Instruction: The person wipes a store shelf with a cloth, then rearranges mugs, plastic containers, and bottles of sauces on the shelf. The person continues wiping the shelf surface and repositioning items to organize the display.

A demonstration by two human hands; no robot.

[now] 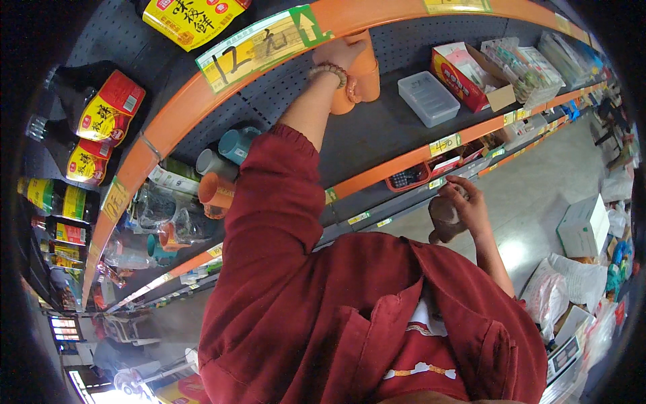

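Observation:
Up on the dark shelf, my left hand (pixel 342 55), with a beaded bracelet at the wrist, is closed at the top of an orange plastic cup (pixel 367 79). Its fingertips are partly hidden by the cup and the shelf edge above. Another orange cup (pixel 342 102) stands right below that wrist, close against the first. Lower and to the right, in front of my body, my right hand (pixel 469 205) grips a greyish-brown rag (pixel 445 219) that hangs in a crumpled bunch.
Right of the cups are a clear plastic box (pixel 428 99) and an open red carton (pixel 464 75). A teal cup (pixel 237 145) and a grey cup (pixel 214 163) stand left of my arm. An orange shelf rail (pixel 383 180) runs below. Sacks and a white carton (pixel 583 227) lie on the floor.

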